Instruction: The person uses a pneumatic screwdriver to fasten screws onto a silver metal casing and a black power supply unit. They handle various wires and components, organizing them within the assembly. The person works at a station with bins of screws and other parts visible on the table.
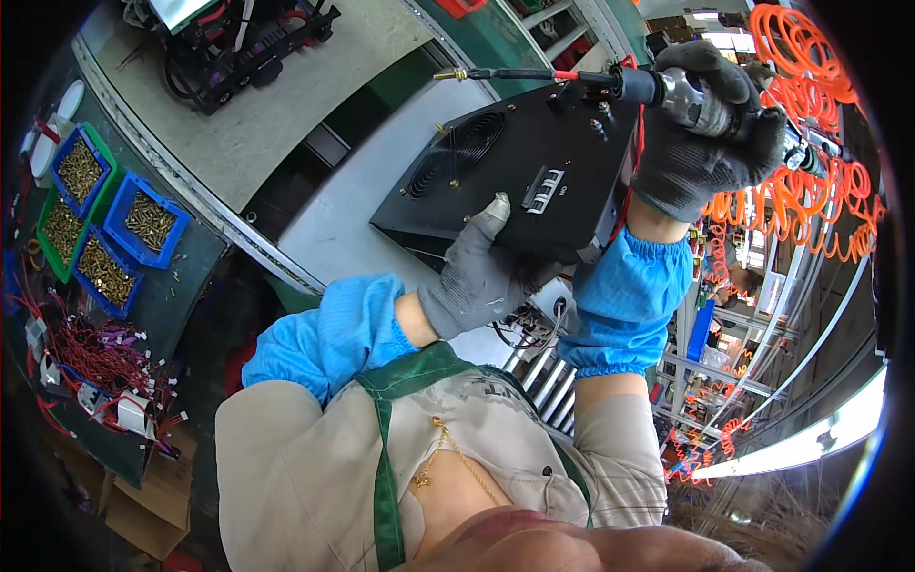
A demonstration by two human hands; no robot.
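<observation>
My right hand (691, 157), in a grey glove, is wrapped round a power screwdriver (682, 100) held above the far right corner of a black metal box (558, 129). Its long bit (519, 74) points left, and a small brass-coloured screw (450, 74) appears to sit at the tip, apart from the box. The box has a round slotted vent and a white-marked panel. My left hand (472, 281), also gloved, grips the box's near edge. The thumb lies on the top face; the other fingers are partly hidden below the edge.
Blue trays (148, 221) of brass-coloured screws stand on the left bench, near a heap of dark red wires (95, 348). Orange coiled hoses (801, 57) hang at the right. Metal rollers (550, 386) show below the box, and a cardboard box (148, 510) lies low at the left.
</observation>
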